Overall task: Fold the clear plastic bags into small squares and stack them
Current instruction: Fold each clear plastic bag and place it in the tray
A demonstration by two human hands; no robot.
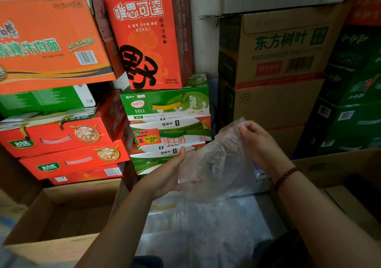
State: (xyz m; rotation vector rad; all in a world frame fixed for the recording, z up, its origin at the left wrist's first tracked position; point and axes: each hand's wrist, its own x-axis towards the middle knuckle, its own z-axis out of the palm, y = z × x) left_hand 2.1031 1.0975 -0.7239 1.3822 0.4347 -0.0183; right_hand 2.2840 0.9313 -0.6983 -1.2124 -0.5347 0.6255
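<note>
While right hand [258, 142] pinches the clear plastic bag [216, 164] at its top corner, left hand [167, 173], fingers straight, supports the lower edge, long axis running diagonally between them.

**Storeroom crowded with stacked cartons**

Printed cartons are piled against a pale wall [203, 41]: orange noodle boxes [47, 41] at left, a tall red drink carton [144, 33] atop green milk cases [167, 98], brown cartons [278, 47] at right. An open cardboard box [61, 216] sits low left.
</note>
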